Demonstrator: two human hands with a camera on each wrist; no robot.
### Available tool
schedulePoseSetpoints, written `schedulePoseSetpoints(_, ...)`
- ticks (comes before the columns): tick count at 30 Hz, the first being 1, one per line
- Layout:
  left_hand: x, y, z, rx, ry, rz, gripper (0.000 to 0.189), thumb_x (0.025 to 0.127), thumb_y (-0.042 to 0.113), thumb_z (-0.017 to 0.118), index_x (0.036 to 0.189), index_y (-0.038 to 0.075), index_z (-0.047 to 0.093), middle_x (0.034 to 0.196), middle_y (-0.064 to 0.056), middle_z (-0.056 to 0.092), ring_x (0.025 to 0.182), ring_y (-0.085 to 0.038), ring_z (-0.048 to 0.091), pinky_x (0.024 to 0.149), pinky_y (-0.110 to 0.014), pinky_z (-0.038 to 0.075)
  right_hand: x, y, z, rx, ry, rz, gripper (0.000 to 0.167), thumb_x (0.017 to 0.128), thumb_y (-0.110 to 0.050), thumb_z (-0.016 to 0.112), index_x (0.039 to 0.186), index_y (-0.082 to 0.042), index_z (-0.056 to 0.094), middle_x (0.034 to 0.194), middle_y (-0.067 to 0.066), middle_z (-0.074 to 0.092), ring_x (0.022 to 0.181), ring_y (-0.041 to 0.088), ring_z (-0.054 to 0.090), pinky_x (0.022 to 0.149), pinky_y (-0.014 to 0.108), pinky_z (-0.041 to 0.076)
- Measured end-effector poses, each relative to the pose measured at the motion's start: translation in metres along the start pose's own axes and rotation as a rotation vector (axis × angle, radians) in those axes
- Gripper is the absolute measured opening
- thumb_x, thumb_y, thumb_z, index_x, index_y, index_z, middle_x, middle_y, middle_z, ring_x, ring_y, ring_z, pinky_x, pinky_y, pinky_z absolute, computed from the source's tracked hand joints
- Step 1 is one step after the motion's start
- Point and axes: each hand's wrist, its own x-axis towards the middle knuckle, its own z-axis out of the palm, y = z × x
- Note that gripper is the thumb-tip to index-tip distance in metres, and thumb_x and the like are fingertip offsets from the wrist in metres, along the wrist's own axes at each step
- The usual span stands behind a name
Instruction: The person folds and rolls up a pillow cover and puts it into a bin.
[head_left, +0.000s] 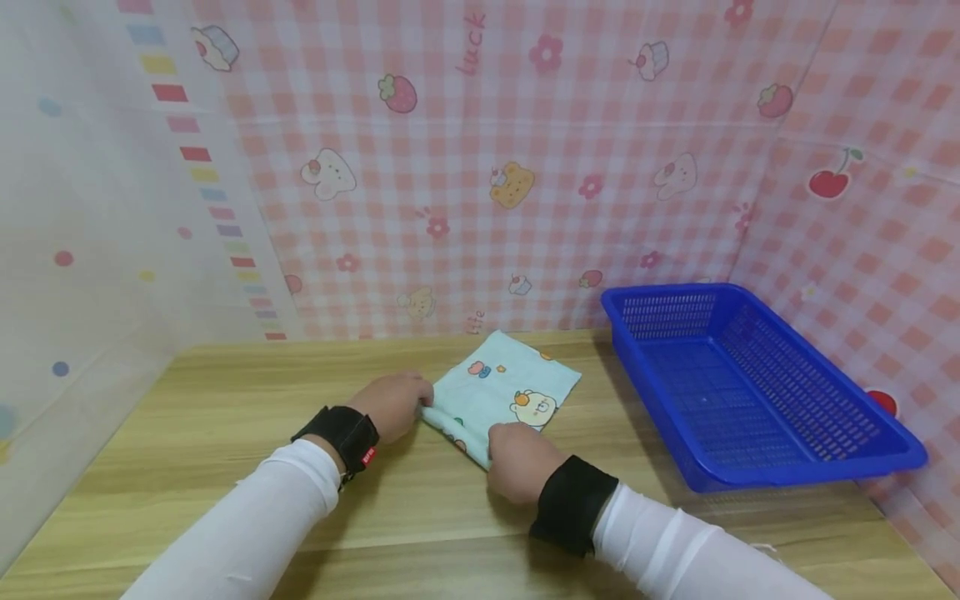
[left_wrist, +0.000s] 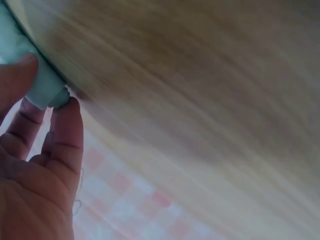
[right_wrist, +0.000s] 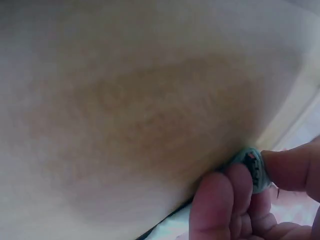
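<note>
A light blue-green cloth (head_left: 498, 383) printed with cartoon animals lies on the wooden table, its near edge rolled up into a narrow tube. My left hand (head_left: 393, 404) pinches the left end of the roll. In the left wrist view, the thumb and fingertips lie on either side of the rolled cloth (left_wrist: 44, 85). At the roll's other end, my right hand (head_left: 521, 461) holds it with curled fingers. The right wrist view shows the layered end of the cloth (right_wrist: 254, 170) between thumb and fingers. Beyond the roll, the far part of the cloth lies flat.
A blue plastic basket (head_left: 757, 400) with perforated sides stands at the right of the table (head_left: 247, 400), with nothing visible in it. Pink checked sheeting (head_left: 480, 125) hangs behind and on the right; pale dotted sheeting (head_left: 82, 208) hangs on the left.
</note>
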Motion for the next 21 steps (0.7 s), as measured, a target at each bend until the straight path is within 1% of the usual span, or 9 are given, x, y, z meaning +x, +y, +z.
schedulePoseSetpoints(2,0.001,-0.002,0.001,-0.018,-0.004,-0.001,0.016,0.100,0.001,0.064,0.104,0.013,0.074,0.108,-0.002,0.068,0.096,-0.018,0.065,0.094,-0.038,0.057,0.003,0.004,-0.002,0.033,-0.029,0.022,0.004,0.091,-0.002,0.065,0.095,-0.003,0.066,0.081,0.002,0.062,0.072,0.017,0.054,0.072,0.033,0.052)
schedulePoseSetpoints(4,0.002,-0.004,0.001,-0.042,-0.012,-0.008,0.016,0.101,0.003,0.064,0.105,0.014,0.075,0.107,-0.001,0.068,0.096,-0.017,0.065,0.095,-0.037,0.057,0.005,0.006,-0.005,0.062,-0.060,0.040,0.005,0.093,-0.003,0.066,0.097,-0.003,0.068,0.084,0.002,0.064,0.076,0.017,0.056,0.078,0.034,0.052)
schedulePoseSetpoints(6,0.003,-0.006,0.001,-0.082,-0.024,-0.024,0.016,0.101,0.004,0.065,0.106,0.014,0.076,0.107,0.000,0.068,0.098,-0.017,0.065,0.096,-0.039,0.056,0.006,0.008,-0.010,0.092,-0.088,0.060,0.004,0.094,-0.005,0.066,0.097,-0.003,0.069,0.086,0.002,0.064,0.077,0.017,0.056,0.078,0.033,0.051)
schedulePoseSetpoints(8,0.003,-0.008,0.002,-0.124,-0.034,-0.047,0.016,0.101,0.005,0.065,0.106,0.015,0.076,0.108,0.000,0.069,0.101,-0.017,0.066,0.098,-0.040,0.055,0.007,0.010,-0.013,0.133,-0.117,0.088,0.004,0.096,-0.006,0.068,0.096,-0.004,0.070,0.085,0.003,0.065,0.075,0.017,0.057,0.072,0.031,0.049)
schedulePoseSetpoints(11,0.004,-0.011,0.002,-0.188,-0.052,-0.076,0.016,0.102,0.006,0.063,0.106,0.015,0.077,0.109,0.000,0.071,0.103,-0.017,0.065,0.100,-0.042,0.054,0.007,0.011,-0.019,0.210,-0.163,0.154,0.004,0.097,-0.008,0.069,0.097,-0.005,0.072,0.082,0.003,0.065,0.070,0.015,0.059,0.063,0.026,0.046)
schedulePoseSetpoints(14,0.006,-0.011,0.000,-0.244,-0.076,-0.104,0.018,0.104,0.008,0.061,0.104,0.015,0.077,0.110,-0.001,0.073,0.101,-0.018,0.064,0.096,-0.041,0.053,0.009,0.014,-0.021,0.277,-0.194,0.213,0.005,0.097,-0.007,0.068,0.098,-0.005,0.073,0.077,0.004,0.068,0.064,0.014,0.061,0.057,0.023,0.048)
schedulePoseSetpoints(16,0.007,-0.010,-0.003,-0.263,-0.093,-0.121,0.019,0.105,0.009,0.059,0.104,0.015,0.078,0.112,-0.002,0.075,0.099,-0.017,0.064,0.094,-0.039,0.052,0.011,0.015,-0.022,0.296,-0.205,0.240,0.005,0.098,-0.008,0.069,0.096,-0.005,0.072,0.075,0.004,0.067,0.063,0.014,0.062,0.056,0.023,0.049)
schedulePoseSetpoints(18,0.009,-0.008,-0.005,-0.274,-0.106,-0.140,0.021,0.106,0.010,0.058,0.103,0.015,0.078,0.113,-0.003,0.076,0.097,-0.018,0.063,0.091,-0.038,0.051,0.013,0.017,-0.023,0.289,-0.204,0.260,0.007,0.097,-0.010,0.070,0.092,-0.006,0.070,0.071,0.004,0.066,0.059,0.013,0.061,0.055,0.022,0.049)
schedulePoseSetpoints(21,0.011,-0.006,-0.006,-0.274,-0.102,-0.180,0.020,0.105,0.010,0.060,0.102,0.016,0.079,0.110,-0.002,0.076,0.094,-0.018,0.062,0.088,-0.036,0.050,0.015,0.018,-0.023,0.227,-0.191,0.270,0.014,0.096,-0.016,0.074,0.086,-0.007,0.067,0.069,0.002,0.063,0.057,0.013,0.057,0.054,0.023,0.045)
